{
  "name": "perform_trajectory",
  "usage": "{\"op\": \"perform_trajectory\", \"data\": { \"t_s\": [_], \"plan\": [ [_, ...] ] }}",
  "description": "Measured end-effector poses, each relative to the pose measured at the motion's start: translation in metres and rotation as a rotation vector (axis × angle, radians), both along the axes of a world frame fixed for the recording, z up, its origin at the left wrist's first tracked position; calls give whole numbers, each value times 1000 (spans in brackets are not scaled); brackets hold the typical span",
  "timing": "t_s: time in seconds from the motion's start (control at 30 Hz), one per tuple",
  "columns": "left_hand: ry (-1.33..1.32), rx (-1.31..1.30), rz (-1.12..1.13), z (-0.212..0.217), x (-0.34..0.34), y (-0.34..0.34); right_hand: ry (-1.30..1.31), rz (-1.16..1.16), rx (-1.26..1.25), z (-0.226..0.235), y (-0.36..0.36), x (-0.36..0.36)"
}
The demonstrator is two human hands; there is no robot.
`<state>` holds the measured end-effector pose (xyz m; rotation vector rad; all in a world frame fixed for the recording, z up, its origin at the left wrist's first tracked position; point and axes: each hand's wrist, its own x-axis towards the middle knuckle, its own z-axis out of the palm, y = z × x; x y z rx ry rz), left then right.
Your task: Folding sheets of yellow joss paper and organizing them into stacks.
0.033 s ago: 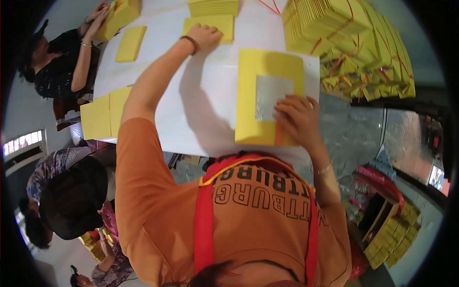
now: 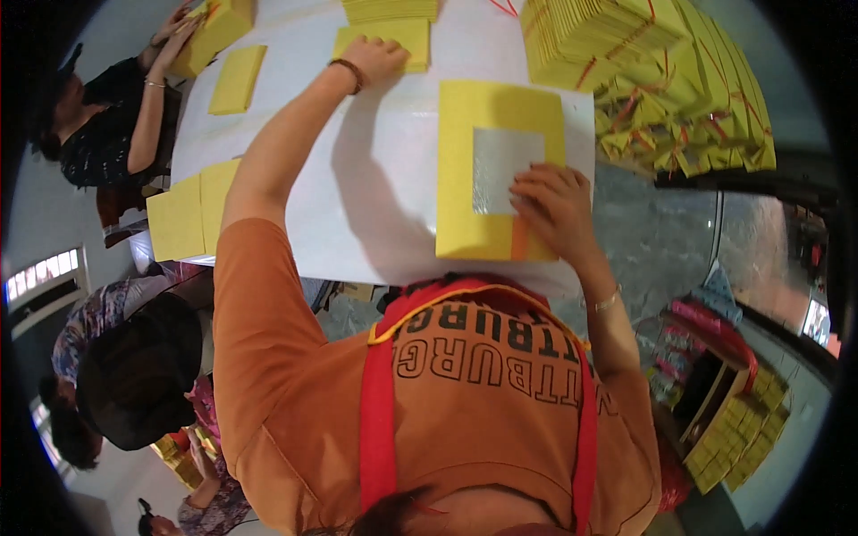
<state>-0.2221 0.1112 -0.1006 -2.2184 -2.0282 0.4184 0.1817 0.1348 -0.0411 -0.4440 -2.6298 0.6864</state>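
The yellow sheet (image 2: 487, 170) with its silver square (image 2: 505, 168) is laid on the near right of the white bench (image 2: 384, 205), long axis running near to far, and is pressed flat — not gripped — under the spread fingers of the right hand (image 2: 554, 205). The left hand (image 2: 375, 58) is stretched well away to the far side, palm down on a small yellow stack (image 2: 384, 36); bare bench is left between them, while the right edge is crowded by tied yellow bundles (image 2: 652, 80).

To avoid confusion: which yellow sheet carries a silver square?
The large yellow sheet under the right hand; the other yellow stacks show no silver.

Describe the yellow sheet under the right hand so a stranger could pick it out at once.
On the white table, look nearest the person's chest. The yellow sheet lies flat beneath the right hand. Unlike the plain yellow stacks around it, it carries a silver foil square at its centre.
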Motion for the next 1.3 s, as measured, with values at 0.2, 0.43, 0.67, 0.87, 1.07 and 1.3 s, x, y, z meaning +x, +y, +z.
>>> {"op": "perform_trajectory", "data": {
  "t_s": [0.2, 0.43, 0.67, 0.87, 1.07, 1.3],
  "plan": [
    [-321, 372, -101, 53, 78, -12, 125, -28, -117, -27, 10, 6],
    [-610, 182, -358, 87, 235, -111, 206, -10, -216, -35, 9, 5],
    [-864, 128, -252, 81, 234, -113, 424, -28, -1093, -44, 15, 24],
    [-1170, 54, -122, 74, 235, -110, 368, -34, -1038, -51, 19, 23],
    [-1019, 177, -231, 71, 240, -115, 427, -15, -1004, -51, 14, 21],
    [-851, 274, -337, 73, 247, -120, 401, 18, -951, -49, 16, 23]
  ]
}}
